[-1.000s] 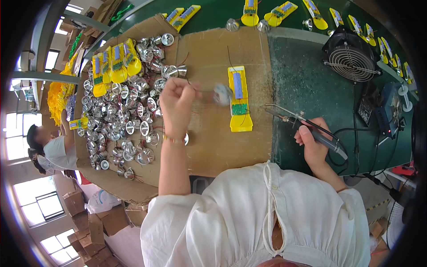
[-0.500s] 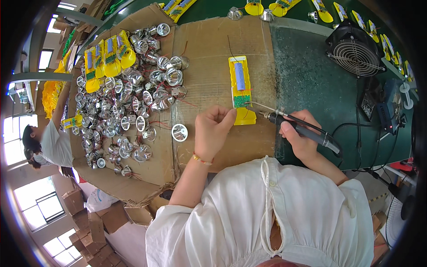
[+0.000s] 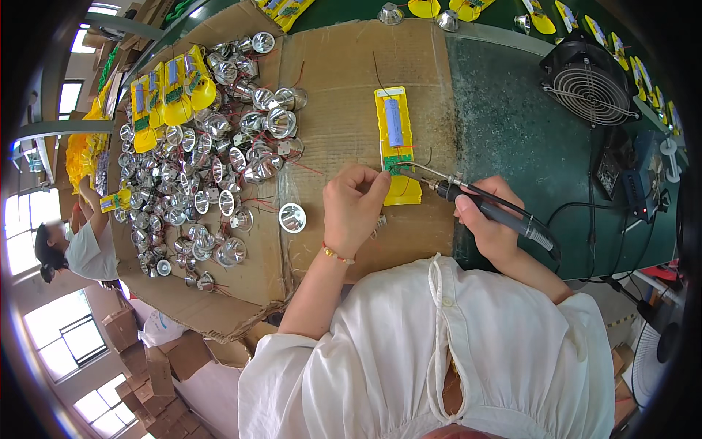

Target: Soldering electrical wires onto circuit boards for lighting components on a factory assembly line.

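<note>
My right hand (image 3: pixel 491 219) grips a soldering iron (image 3: pixel 512 219) with a dark handle and a thin metal tube running alongside it. The tip reaches the small green circuit board (image 3: pixel 395 162) in a yellow plastic housing (image 3: pixel 404 192). A purple cylindrical battery (image 3: pixel 394 123) lies in the housing above the board, and a dark wire extends from its top end. Beside the board's left edge my left hand (image 3: pixel 352 208) is closed, thumb and forefinger pinched together. What they pinch is too small to make out. A small pale object (image 3: pixel 379 227) shows partly below that hand.
Silvery reflector cups (image 3: pixel 190 175) with red wires are heaped on cardboard at left, with yellow housings (image 3: pixel 179 102) on top. One cup (image 3: pixel 292 218) lies apart. A fan (image 3: pixel 589 91) stands at far right, near cables and a blue box (image 3: pixel 638 186). Another person (image 3: pixel 91 245) works at left.
The iron's tip has moved slightly left onto the board. A pale object now shows beneath my left hand, which stays pinched. The other person's arms have shifted.
</note>
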### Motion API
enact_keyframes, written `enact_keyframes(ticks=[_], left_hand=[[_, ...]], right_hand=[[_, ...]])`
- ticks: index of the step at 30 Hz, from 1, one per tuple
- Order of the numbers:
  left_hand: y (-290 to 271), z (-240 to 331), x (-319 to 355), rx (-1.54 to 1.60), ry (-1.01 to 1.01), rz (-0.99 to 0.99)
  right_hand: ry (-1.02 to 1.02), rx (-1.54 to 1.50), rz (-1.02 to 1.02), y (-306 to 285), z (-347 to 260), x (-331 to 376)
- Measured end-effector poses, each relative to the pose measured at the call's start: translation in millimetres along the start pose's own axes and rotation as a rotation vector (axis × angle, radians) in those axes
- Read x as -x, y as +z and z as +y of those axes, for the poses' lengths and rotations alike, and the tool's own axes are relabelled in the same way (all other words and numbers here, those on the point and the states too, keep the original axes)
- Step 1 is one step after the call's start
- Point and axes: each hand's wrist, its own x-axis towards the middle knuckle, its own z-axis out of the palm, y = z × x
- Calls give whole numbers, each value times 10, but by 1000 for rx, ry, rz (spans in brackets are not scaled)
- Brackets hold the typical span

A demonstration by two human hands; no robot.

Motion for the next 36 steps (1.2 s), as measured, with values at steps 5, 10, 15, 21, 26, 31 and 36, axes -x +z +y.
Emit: enact_keyframes(ticks=[5, 10, 15, 21, 26, 31, 36], left_hand=[[20, 28, -9, -17, 2, 7], [11, 2, -12, -28, 20, 12], [19, -17, -17, -31, 20, 24], [9, -14, -15, -97, -10, 27], [-245, 16, 119, 95, 141, 66], [-641, 59, 332, -171, 343, -167], [-286, -60, 300, -190, 434, -102]], right_hand=[[7, -48, 51, 27, -1, 15], [60, -150, 101, -49, -99, 66], [80, -173, 82, -102, -75, 120], [65, -154, 69, -95, -56, 156], [6, -95, 90, -135, -57, 174], [40, -117, 79, -179, -43, 176], [34, -131, 64, -122, -72, 169]])
